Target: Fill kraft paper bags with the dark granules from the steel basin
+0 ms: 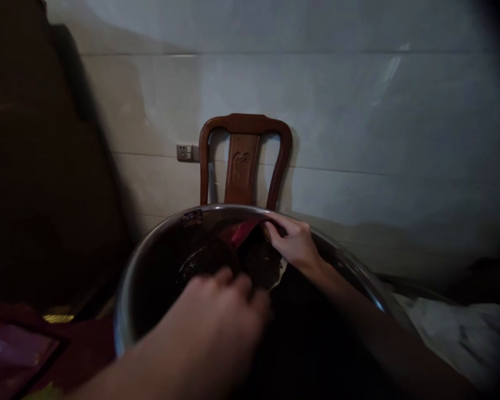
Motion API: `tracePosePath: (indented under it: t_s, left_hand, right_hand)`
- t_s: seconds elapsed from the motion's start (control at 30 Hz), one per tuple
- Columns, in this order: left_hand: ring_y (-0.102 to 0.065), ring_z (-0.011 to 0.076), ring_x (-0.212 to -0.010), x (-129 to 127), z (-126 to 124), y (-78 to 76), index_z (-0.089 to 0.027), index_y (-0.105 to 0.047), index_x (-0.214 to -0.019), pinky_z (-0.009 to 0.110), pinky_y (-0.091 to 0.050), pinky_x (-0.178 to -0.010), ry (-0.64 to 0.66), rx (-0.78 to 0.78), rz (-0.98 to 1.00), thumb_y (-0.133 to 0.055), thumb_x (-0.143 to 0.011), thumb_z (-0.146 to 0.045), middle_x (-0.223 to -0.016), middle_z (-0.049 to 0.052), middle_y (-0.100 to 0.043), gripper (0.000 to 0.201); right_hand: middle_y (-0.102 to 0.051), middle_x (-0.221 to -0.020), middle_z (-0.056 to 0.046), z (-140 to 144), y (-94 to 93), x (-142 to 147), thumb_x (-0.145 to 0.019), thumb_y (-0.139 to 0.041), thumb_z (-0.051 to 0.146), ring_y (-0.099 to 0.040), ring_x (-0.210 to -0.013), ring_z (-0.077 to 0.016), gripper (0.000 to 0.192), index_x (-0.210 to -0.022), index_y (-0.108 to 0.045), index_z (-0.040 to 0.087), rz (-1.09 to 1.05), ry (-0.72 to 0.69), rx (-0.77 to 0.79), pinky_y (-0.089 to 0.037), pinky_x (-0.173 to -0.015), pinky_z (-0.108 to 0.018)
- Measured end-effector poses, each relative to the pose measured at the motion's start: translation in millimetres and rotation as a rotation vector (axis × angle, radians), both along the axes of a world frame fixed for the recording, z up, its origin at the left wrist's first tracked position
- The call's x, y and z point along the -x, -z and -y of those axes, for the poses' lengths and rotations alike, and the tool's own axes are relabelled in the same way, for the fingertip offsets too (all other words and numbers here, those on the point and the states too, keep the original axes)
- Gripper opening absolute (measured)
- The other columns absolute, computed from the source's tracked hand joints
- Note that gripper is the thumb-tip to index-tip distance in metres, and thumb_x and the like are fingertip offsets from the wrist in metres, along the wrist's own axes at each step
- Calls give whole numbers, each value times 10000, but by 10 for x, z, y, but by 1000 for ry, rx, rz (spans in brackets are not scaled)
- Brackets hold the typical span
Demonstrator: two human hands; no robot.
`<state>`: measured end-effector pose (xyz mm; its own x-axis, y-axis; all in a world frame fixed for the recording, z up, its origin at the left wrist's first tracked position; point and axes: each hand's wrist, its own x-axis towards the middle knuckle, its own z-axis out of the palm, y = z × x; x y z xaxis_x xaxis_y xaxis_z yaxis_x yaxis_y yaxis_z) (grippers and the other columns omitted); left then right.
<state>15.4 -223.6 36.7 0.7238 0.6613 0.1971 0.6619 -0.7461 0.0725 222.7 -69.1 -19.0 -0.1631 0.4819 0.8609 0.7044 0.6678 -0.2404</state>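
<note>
Your right hand (294, 241) is at the far side of the big metal bowl (150, 250), near 12 o'clock on the rim. Its fingers pinch the edge of a red packet (244, 230), which tips down into the bowl. Your left hand (225, 305) sits low at 6 o'clock, curled up. It is blurry and dark, so you cannot tell if it holds a thing or not.

The dark stuff (216, 258) lies in the middle of the bowl.

Watch out. The pinch is small, so the packet could slip and drop into the dark stuff. Your right arm lies over the rim at 3 o'clock. Lean on it and the bowl may tip. The room is dim, so a spill onto the white cloth (450, 328) at 4 o'clock would be hard to see.
</note>
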Motion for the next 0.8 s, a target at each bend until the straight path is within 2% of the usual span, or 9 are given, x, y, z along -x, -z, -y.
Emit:
tracePosePath:
  t_s: [0.07, 0.13, 0.23, 0.33, 0.47, 0.53, 0.6, 0.73, 0.8]
  left_hand:
    - [-607, 276, -877, -44, -483, -63, -144, -521, -1146, 379, -501, -677, -189, -200, -24, -427, -911, -344, -993, 145, -604, 323]
    - [-617, 317, -849, -109, -925, -57, -140, -414, -1245, 401, -494, -648, -196, -283, -56, -485, -865, -339, -963, 153, -618, 435]
    - [-624, 266, -682, -162, -1404, -28, -147, -396, -1208, 352, -467, -582, -229, -262, -40, -472, -789, -154, -807, 109, -636, 426]
    - [-573, 168, -606, -115, -1729, -23, -155, -427, -1103, 271, -419, -559, -226, -215, 186, -461, -754, -105, -761, 72, -622, 355]
    - [-469, 85, -501, 38, -2075, 39, -167, -463, -942, 210, -357, -519, -194, -163, 565, -457, -746, -96, -644, -2, -584, 208]
    - [-449, 73, -483, 120, -2200, 90, -167, -472, -854, 190, -336, -492, -167, -148, 707, -479, -741, -116, -590, -25, -559, 124]
    - [-434, 65, -473, 195, -2278, 119, -162, -475, -784, 176, -318, -467, -158, -134, 803, -496, -729, -120, -557, -33, -536, 72]
    - [-477, 72, -523, 290, -2333, 113, -155, -483, -742, 167, -338, -473, -143, -144, 912, -493, -735, -112, -589, -15, -554, 45]
    - [-546, 90, -610, 309, -2334, 124, -154, -503, -770, 172, -393, -529, -97, -164, 889, -478, -751, -102, -660, -1, -585, 61]
  right_hand:
    - [-689, -955, -64, -22, -21, 11, -837, -498, 222, -661, -841, -204, 261, -1079, -589, 195, -10, -1, 72, -545, -736, -361]
    - [-688, -875, -56, -73, -66, 11, -833, -504, 232, -662, -748, -196, 261, -1089, -534, 189, -20, 1, 153, -541, -638, -325]
    - [-676, -805, -50, -178, -200, -16, -837, -501, 234, -649, -674, -191, 194, -1023, -529, 189, 12, 56, 177, -517, -580, -302]
    - [-679, -888, -58, -226, -366, -81, -854, -505, 258, -653, -771, -195, 117, -927, -579, 205, 154, 5, 163, -521, -678, -318]
    - [-586, -1211, -88, -160, -424, -221, -782, -621, 431, -587, -1058, -243, 256, -934, -647, 226, 341, -108, 215, -478, -895, -395]
    - [-616, -1161, -87, -146, -373, -289, -757, -644, 445, -603, -1031, -249, 277, -932, -670, 231, 420, -86, 230, -496, -872, -403]
    - [-672, -1025, -76, -182, -314, -334, -803, -602, 381, -650, -909, -218, 196, -868, -683, 214, 419, -86, 187, -534, -793, -361]
    - [-694, -968, -76, -349, -254, -347, -836, -544, 275, -669, -850, -194, 177, -820, -698, 189, 196, 15, -27, -545, -789, -335]
    - [-705, -915, -73, -409, -242, -344, -819, -560, 285, -676, -810, -204, 178, -806, -708, 187, 152, 57, -57, -556, -759, -345]
